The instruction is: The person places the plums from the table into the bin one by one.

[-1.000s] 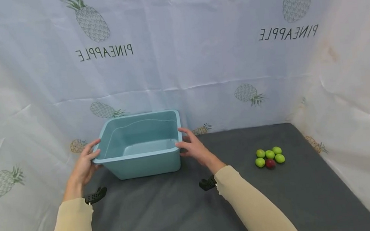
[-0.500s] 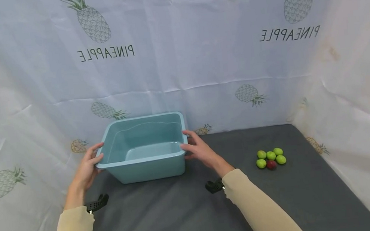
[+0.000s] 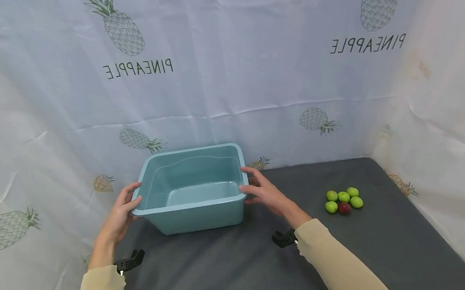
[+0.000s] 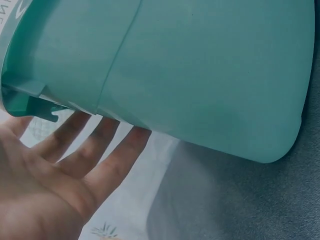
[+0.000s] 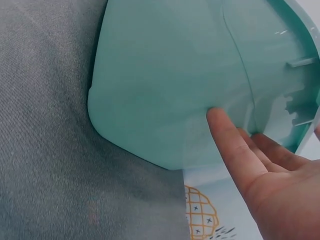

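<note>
A light blue plastic basin [image 3: 199,217] sits upright at the far left of the dark table, nothing inside it. At its left end, my left hand [image 3: 121,212] holds the rim, thumb on top; in the left wrist view its fingers [image 4: 117,162] reach against the outer wall. The right hand [image 3: 269,193] holds the opposite end the same way. In the right wrist view, its index finger [image 5: 227,140] lies against the outer side wall, below the rim. Whether the basin's base touches the table or is slightly raised, I cannot tell.
Several small green fruits [image 3: 343,196] and one dark red fruit [image 3: 343,208] lie grouped on the right part of the dark table [image 3: 229,277]. White pineapple-print cloth [image 3: 252,86] hangs behind the table and along both sides. A black strap device [image 3: 285,238] is on each wrist.
Both hands have moved the basin to the right and a little nearer to me, keeping their hold on its ends. The fruits stay in their group; the head view has shifted slightly.
</note>
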Available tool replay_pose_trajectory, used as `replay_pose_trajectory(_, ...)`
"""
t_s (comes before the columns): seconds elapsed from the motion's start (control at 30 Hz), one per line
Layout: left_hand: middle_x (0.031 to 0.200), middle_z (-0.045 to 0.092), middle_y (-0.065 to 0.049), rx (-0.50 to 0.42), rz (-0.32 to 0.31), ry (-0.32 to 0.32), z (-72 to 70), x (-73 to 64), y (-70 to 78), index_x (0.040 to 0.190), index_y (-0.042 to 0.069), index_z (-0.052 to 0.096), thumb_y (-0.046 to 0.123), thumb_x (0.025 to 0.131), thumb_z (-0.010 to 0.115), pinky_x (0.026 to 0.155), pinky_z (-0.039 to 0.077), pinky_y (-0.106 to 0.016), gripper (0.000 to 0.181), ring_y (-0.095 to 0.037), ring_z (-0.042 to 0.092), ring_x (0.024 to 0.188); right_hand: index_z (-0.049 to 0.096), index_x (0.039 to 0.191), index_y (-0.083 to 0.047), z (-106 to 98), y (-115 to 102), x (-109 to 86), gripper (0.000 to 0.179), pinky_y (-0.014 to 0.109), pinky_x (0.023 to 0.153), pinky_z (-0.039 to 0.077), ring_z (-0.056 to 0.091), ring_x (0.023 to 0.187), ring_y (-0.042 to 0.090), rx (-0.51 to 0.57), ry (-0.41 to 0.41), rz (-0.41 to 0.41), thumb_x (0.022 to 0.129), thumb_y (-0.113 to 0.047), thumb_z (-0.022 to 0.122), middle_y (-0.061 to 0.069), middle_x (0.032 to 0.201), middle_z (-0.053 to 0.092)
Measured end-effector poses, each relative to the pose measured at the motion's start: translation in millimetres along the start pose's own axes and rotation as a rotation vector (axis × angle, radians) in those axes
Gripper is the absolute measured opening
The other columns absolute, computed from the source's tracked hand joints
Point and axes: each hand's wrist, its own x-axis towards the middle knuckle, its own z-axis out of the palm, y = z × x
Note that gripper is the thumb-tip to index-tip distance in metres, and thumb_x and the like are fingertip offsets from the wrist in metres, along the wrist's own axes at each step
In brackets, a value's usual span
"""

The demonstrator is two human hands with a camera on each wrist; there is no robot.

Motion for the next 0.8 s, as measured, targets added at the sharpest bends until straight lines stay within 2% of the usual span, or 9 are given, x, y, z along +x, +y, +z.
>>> replay_pose_trajectory(0.27,0.162,0.013,-0.028,-0.005,-0.016,-0.023,14.5,-1.6,1.0,0.159,0.01,0.016,0.033,0.11,0.045,0.083,0.051,-0.03,0.061,-0.02,0.053,0.12,0.025,0.16,-0.025,-15,2,-11.3,0.069,0.059,0.103,0.043,0.039,0.141,0.041,-0.004,-0.014,-0.006,0.103,-0.028,0.062,0.025,0.16,0.027)
replay_pose_trajectory(0.57,0.163,0.012,-0.027,0.017,-0.025,-0.015,23.6,-6.3,2.9,0.159,0.01,0.014,0.032,0.11,0.043,0.089,0.048,-0.038,0.061,-0.045,0.039,0.135,0.025,0.16,-0.025,-16,-2,-22.7,0.066,0.057,0.101,0.046,0.039,0.141,0.04,-0.024,0.002,-0.003,0.104,-0.023,0.06,0.026,0.16,0.026)
replay_pose_trajectory(0.67,0.163,0.012,-0.028,0.017,-0.021,-0.017,26.1,-8.7,3.7,0.159,0.009,0.014,0.031,0.11,0.043,0.09,0.046,-0.042,0.061,-0.048,0.036,0.137,0.025,0.16,-0.024,-16,-3,-27.9,0.066,0.055,0.1,0.047,0.038,0.141,0.04,-0.036,0.012,-0.001,0.104,-0.021,0.059,0.027,0.16,0.026)
replay_pose_trajectory(0.8,0.162,0.014,-0.028,0.014,-0.012,-0.022,30.1,-11.8,3.9,0.159,0.01,0.015,0.03,0.11,0.044,0.087,0.047,-0.039,0.06,-0.048,0.036,0.136,0.025,0.16,-0.023,-19,-2,-34.7,0.066,0.056,0.1,0.046,0.036,0.143,0.041,-0.045,0.018,0.003,0.104,-0.023,0.06,0.025,0.16,0.026)
